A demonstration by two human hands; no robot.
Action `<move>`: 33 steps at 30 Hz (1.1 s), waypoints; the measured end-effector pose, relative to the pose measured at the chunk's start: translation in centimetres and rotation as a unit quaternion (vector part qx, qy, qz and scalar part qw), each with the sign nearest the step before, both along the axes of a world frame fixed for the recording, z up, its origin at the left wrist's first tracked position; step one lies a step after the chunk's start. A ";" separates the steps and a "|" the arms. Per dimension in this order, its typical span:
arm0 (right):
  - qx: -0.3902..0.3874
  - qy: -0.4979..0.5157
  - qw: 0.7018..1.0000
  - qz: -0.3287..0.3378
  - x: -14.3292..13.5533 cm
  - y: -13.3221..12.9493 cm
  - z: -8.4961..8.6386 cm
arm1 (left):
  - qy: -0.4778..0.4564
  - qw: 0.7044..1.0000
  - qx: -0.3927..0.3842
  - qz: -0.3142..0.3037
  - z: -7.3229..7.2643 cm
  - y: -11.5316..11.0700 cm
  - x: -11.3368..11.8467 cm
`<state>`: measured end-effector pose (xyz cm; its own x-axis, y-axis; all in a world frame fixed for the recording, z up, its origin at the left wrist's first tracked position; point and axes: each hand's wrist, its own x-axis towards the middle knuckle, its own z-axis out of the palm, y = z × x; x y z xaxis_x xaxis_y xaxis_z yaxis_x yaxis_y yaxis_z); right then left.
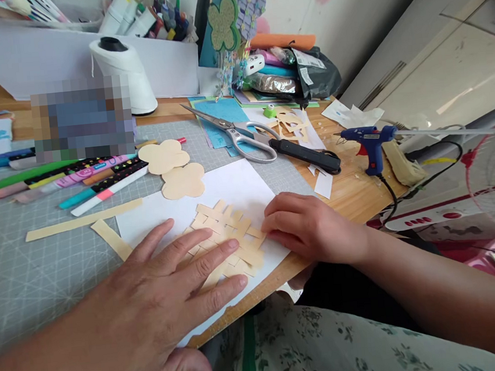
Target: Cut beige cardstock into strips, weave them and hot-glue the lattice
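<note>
A woven piece of cream paper strips (pixel 229 228) lies on a white sheet (pixel 239 186) near the table's front edge. My left hand (pixel 186 273) rests over the weave's left part, its fingers spread and pressing flat. At the weave's right edge, my right hand (pixel 304 224) has its fingers bent together; the fingertips touch the strips' ends, and whether they pinch one is hidden. Two cream flower-shaped cutouts (pixel 163 157) lie behind the weave. A long cream strip (pixel 84 219) and a shorter one (pixel 111 239) are to the left.
Scissors (pixel 243 142) and a black-handled tool (pixel 308 155) lie behind the sheet. A blue glue gun (pixel 371 144) stands at the right, its cord hanging over the edge. Several pens (pixel 76 178) lie left; a thread cone (pixel 125 75) stands at the back.
</note>
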<state>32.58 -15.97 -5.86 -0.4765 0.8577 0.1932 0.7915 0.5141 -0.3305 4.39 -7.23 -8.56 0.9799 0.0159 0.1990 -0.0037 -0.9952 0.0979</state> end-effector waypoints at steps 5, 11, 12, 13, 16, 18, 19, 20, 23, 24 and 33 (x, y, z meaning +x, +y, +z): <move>-0.059 0.072 0.996 0.008 0.6 0.5 0.0 | -0.014 0.999 -0.038 -0.001 0.6 0.1 -0.1; -0.056 0.052 0.997 -0.008 0.2 0.4 -0.4 | -0.018 0.996 -0.072 0.039 1.1 0.2 0.4; -0.053 0.048 0.997 -0.010 0.1 0.4 -0.4 | -0.018 0.997 -0.070 0.037 1.1 0.3 0.4; -0.049 0.046 0.998 -0.011 0.0 0.4 -0.4 | -0.014 0.997 -0.066 0.033 1.0 0.3 0.4; -0.037 0.043 0.998 -0.008 -0.1 0.5 -0.5 | 0.005 0.998 -0.052 0.021 0.8 0.3 0.3; -0.029 0.046 0.999 0.000 -0.1 0.5 -0.6 | 0.011 0.998 -0.053 0.024 0.7 0.2 0.2; -0.023 0.048 0.999 0.004 -0.1 0.6 -0.7 | 0.011 0.998 -0.057 0.029 0.6 0.1 0.2; -0.018 0.049 0.999 0.007 -0.2 0.6 -0.7 | 0.010 0.997 -0.064 0.030 0.5 0.0 0.2; -0.008 0.052 0.999 0.010 -0.4 0.6 -0.9 | -0.005 0.996 -0.084 0.040 0.4 -0.2 0.2; -0.008 0.050 0.999 0.009 -0.5 0.7 -0.9 | -0.012 0.995 -0.089 0.042 0.4 -0.2 0.2; 0.014 0.050 0.998 0.025 -0.7 0.4 -0.9 | -0.020 0.995 -0.094 0.035 1.6 0.0 0.1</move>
